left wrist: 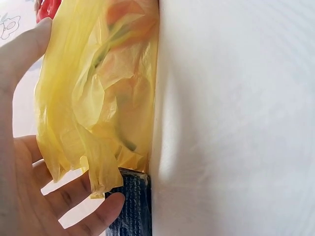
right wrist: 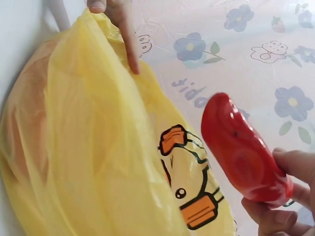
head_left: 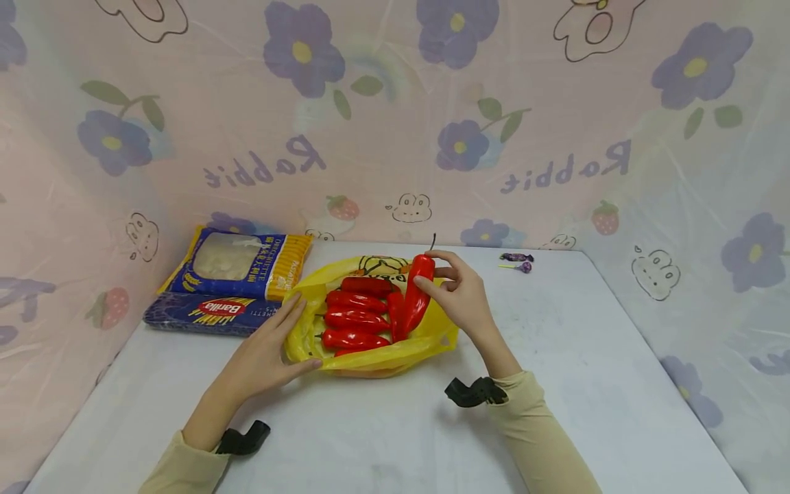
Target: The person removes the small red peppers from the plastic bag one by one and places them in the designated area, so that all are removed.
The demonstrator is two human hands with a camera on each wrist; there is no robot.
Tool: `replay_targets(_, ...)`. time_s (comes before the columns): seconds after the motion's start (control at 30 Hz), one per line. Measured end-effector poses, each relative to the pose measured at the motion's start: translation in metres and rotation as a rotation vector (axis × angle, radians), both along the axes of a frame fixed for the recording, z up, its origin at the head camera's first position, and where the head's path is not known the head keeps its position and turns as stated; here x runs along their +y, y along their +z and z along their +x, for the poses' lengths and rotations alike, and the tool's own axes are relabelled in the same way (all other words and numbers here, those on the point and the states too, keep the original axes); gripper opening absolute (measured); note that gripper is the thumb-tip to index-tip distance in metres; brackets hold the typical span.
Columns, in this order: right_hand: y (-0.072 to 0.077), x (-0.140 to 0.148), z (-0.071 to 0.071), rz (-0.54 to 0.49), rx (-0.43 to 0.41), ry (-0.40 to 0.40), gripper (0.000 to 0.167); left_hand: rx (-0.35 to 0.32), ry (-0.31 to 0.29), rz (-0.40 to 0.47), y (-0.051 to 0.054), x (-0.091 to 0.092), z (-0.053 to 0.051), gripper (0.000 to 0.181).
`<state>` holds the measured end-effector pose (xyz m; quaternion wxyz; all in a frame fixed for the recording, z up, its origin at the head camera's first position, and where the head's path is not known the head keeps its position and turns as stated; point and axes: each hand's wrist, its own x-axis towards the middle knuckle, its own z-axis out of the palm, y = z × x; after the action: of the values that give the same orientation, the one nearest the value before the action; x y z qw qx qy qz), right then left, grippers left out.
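Observation:
A yellow plastic bag (head_left: pixel 432 336) lies with its mouth up, holding several glossy red chili peppers (head_left: pixel 354 319) with dark stems. My right hand (head_left: pixel 459 291) pinches one red chili pepper (head_left: pixel 417 291) between thumb and fingers near its stem end, tip pointing down over the bag. In the right wrist view that pepper (right wrist: pixel 243 152) hangs beside the printed side of the bag. My left hand (head_left: pixel 265 350) rests against the bag's left end, thumb and fingers spread and fairly straight along its rim. From the left wrist, the fingers (left wrist: pixel 69 196) touch the bag's crumpled edge.
A blue-and-yellow orecchiette packet (head_left: pixel 231 264) and a dark blue Barilla spaghetti packet (head_left: pixel 206 314) lie left of the bag on the white table (head_left: pixel 370 439). Toward the back right are a wrapped candy (head_left: pixel 517 257) and a lollipop (head_left: pixel 524 267). A patterned curtain (head_left: pixel 382 151) surrounds the table.

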<state>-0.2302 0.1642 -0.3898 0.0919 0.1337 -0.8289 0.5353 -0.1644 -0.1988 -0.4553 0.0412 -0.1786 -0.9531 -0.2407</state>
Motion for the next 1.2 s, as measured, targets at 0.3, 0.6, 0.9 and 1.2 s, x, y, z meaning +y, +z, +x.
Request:
replay_targets(0.3,0.005,0.024,-0.007,-0.056,-0.043,-0.023,0.053,-0.013,0.004,0.006,0.000,0.001,0.000,0.114)
replay_targets(0.6,0.009,0.056,-0.016,-0.061,-0.120,-0.121,0.058,0.016,-0.006,0.004,0.000,-0.001,0.001,0.112)
replay_targets(0.9,-0.005,0.086,-0.029,-0.021,-0.165,-0.193,0.060,0.016,-0.009,0.013,0.001,-0.001,0.001,0.111)
replay_targets(1.2,-0.041,0.105,-0.046,0.058,-0.333,-0.231,0.065,0.025,-0.012,0.014,0.000,-0.001,0.001,0.112)
